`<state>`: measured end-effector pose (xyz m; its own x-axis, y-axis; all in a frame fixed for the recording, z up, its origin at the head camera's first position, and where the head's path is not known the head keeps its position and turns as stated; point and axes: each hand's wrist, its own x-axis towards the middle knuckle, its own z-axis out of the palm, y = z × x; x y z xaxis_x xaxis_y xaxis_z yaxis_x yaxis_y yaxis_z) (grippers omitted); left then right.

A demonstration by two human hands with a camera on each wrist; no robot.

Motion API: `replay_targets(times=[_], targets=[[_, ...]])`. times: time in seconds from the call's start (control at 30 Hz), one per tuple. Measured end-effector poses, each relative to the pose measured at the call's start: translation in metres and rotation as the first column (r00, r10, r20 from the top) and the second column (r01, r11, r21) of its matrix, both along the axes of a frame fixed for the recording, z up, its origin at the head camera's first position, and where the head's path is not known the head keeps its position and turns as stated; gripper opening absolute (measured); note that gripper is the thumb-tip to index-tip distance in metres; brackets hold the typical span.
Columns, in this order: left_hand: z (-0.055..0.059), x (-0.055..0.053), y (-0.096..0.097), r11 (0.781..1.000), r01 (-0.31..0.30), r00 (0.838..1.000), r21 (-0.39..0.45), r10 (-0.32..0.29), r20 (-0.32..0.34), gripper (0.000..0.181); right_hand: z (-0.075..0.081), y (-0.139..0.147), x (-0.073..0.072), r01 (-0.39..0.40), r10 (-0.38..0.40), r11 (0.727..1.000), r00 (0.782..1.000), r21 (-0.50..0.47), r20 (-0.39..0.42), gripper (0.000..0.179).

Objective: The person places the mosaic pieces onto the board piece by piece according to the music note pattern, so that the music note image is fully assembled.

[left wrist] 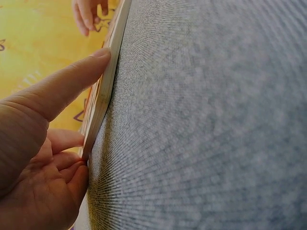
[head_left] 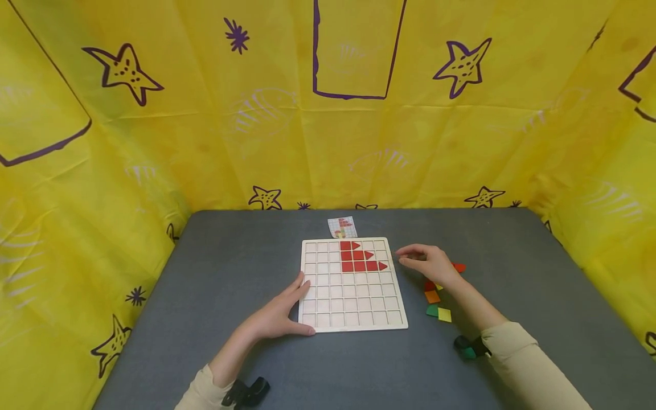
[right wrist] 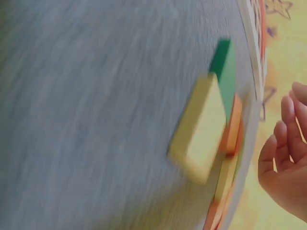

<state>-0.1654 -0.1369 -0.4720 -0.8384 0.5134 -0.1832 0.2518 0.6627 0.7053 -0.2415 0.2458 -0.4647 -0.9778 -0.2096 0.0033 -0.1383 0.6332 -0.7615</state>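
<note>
A pale square grid board (head_left: 353, 297) lies on the grey table. Three rows of red pieces (head_left: 359, 266), each ending in a pointed one at the right, fill cells in its upper right part. My left hand (head_left: 277, 313) rests at the board's lower left corner: fingers touch the left edge, and the thumb (left wrist: 79, 76) lies against the near edge. Just right of the board hovers my right hand (head_left: 427, 263), fingers loosely bent, with nothing seen between them. In the right wrist view, a yellow block (right wrist: 199, 127) and a green block (right wrist: 228, 72) lie below that hand.
Behind the board is a small picture card (head_left: 342, 226) with a printed grid. Loose pieces lie right of the board, among them an orange square (head_left: 433, 296) and a red piece (head_left: 459, 267), partly under the right forearm. A yellow patterned cloth (head_left: 287, 148) encloses the table's back and sides.
</note>
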Motion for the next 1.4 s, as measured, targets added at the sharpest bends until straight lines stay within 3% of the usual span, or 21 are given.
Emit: replay_targets(times=[0.27, 0.6, 0.83, 1.07, 1.4], targets=[[0.0, -0.001, -0.001, 1.0, 0.002, 1.0, 0.008, -0.002, 0.0, 0.103, 0.004, 0.046, 0.015, 0.044, -0.045, 0.999, 0.997, 0.013, 0.064, 0.034], [-0.001, -0.001, -0.001, 1.0, 0.007, 1.0, 0.002, -0.007, -0.002, 0.103, 0.0, 0.079, 0.029, 0.049, -0.051, 0.99, 0.999, 0.129, 0.009, 0.03], [-0.002, -0.001, -0.001, 1.0, 0.006, 1.0, -0.003, -0.006, -0.006, 0.103, -0.005, 0.088, 0.028, 0.053, -0.032, 0.97, 0.995, 0.236, -0.091, 0.027], [-0.002, -0.001, 0.0, 1.0, 0.005, 1.0, 0.013, -0.005, 0.004, 0.104, -0.004, 0.088, 0.023, 0.007, 0.04, 0.959, 0.987, 0.285, -0.159, 0.031], [-0.003, -0.001, 0.0, 1.0, 0.006, 1.0, 0.011, -0.006, 0.004, 0.104, -0.002, 0.089, 0.016, -0.025, 0.064, 0.953, 0.991, 0.302, -0.118, 0.033]])
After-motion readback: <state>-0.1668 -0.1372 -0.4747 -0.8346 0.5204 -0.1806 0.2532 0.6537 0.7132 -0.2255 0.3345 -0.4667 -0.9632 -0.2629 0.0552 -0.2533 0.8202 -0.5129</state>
